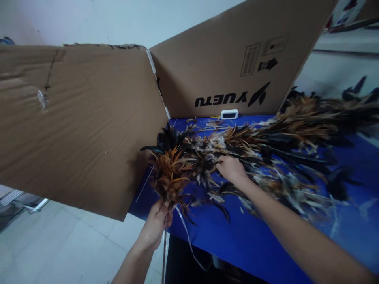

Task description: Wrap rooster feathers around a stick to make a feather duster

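Observation:
My left hand (160, 217) is closed round the base of a bunch of orange-brown and black feathers (171, 173) at the near left edge of the blue table (213, 232). Pale ribbon ends (187, 232) hang below that hand, past the table edge. My right hand (231, 167) pinches at the loose feathers (204, 161) in the middle of the table; its fingertips are among them, and what exactly they hold is too small to tell. A long pile of brown, black and whitish feathers (302, 122) stretches to the right.
Two cardboard panels stand at the table, a plain one (89, 126) at the left and a printed one (213, 71) at the back. A small white device (229, 114) rests at the foot of the printed panel. Tiled floor (77, 244) shows at lower left.

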A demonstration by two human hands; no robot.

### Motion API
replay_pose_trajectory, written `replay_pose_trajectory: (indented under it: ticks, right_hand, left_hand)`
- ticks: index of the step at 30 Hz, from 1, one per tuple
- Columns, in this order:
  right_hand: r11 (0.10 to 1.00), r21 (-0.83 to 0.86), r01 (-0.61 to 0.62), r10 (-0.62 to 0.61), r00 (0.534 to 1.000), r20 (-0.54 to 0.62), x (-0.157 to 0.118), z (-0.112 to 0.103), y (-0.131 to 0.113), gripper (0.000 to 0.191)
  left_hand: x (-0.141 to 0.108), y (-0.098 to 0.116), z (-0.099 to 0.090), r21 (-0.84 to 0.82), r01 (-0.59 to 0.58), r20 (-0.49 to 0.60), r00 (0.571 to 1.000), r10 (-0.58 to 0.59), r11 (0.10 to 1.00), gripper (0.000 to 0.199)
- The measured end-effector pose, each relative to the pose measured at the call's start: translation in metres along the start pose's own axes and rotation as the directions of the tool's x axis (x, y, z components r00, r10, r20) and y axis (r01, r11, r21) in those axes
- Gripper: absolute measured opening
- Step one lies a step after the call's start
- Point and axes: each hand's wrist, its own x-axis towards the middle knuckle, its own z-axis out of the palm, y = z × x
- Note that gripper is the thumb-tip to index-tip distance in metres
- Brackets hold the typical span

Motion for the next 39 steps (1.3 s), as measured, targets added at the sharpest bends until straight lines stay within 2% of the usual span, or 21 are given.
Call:
replay_pose_trajectory:
  ticks: [4, 9, 11, 13, 15, 18, 20, 24, 26, 29, 32, 36, 39]
  right_hand:
    - [0.985, 0.169, 0.022, -0.032, 0.998, 0.053, -0.007, -0.018, 0.007, 0.006]
    - [0.903, 0.426, -0.056, -0.013, 0.987, 0.157, -0.025, -0.036, 0.015, 0.01]
    - [0.813, 0.569, -0.122, 0.008, 0.98, 0.198, -0.031, -0.039, 0.018, 0.017]
    - [0.679, 0.702, -0.215, 0.049, 0.967, 0.249, -0.034, -0.041, 0.02, 0.035]
    - [0.54, 0.783, -0.308, 0.089, 0.946, 0.311, -0.035, -0.043, 0.023, 0.041]
    - [0.411, 0.837, -0.361, 0.068, 0.928, 0.366, -0.032, -0.044, 0.028, 0.026]
    - [0.373, 0.849, -0.373, 0.054, 0.923, 0.382, -0.029, -0.044, 0.031, 0.017]
    - [0.416, 0.822, -0.388, 0.116, 0.92, 0.376, -0.027, -0.044, 0.028, 0.018]
    - [0.497, 0.793, -0.353, 0.125, 0.933, 0.337, -0.028, -0.045, 0.024, 0.019]
    - [0.689, 0.692, -0.215, 0.118, 0.975, 0.186, -0.028, -0.051, 0.022, 0.02]
    - [0.79, 0.607, -0.089, 0.111, 0.994, 0.001, -0.025, -0.062, 0.025, 0.015]
    - [0.865, 0.5, 0.042, 0.088, 0.969, -0.233, -0.027, -0.088, 0.022, 0.01]
    - [0.893, 0.406, 0.191, -0.025, 0.924, -0.381, -0.044, -0.112, 0.001, 0.01]
  left_hand:
    - [0.003, 0.0, 0.0, -0.032, 0.012, -0.028, 1.0, -0.012, 0.999, 0.041]
    - [0.008, -0.005, 0.006, -0.039, 0.0, 0.028, 1.0, 0.001, 0.999, 0.037]
    - [0.009, -0.007, 0.008, -0.026, -0.002, 0.047, 0.999, 0.004, 1.0, 0.038]
    - [0.008, -0.008, 0.01, -0.01, 0.003, 0.053, 0.999, -0.003, 1.0, 0.041]
    - [0.008, -0.008, 0.01, -0.007, 0.018, 0.059, 0.998, -0.017, 1.0, 0.042]
    - [0.007, -0.007, 0.012, -0.013, 0.029, 0.07, 0.997, -0.028, 0.999, 0.042]
    - [0.007, -0.006, 0.013, -0.011, 0.025, 0.077, 0.997, -0.024, 1.0, 0.041]
    - [0.008, -0.007, 0.014, 0.016, 0.013, 0.095, 0.995, -0.014, 1.0, 0.04]
    - [0.008, -0.008, 0.014, 0.034, 0.028, 0.082, 0.996, -0.03, 0.999, 0.043]
    - [0.008, -0.009, 0.013, 0.064, 0.038, 0.072, 0.996, -0.042, 0.997, 0.047]
    - [0.01, -0.013, 0.013, 0.099, 0.004, 0.11, 0.994, -0.015, 0.995, 0.048]
    - [0.014, -0.021, 0.016, 0.221, -0.155, 0.218, 0.97, 0.106, 0.963, 0.041]
    - [0.014, -0.024, 0.02, 0.427, -0.356, 0.269, 0.927, 0.259, 0.831, 0.029]
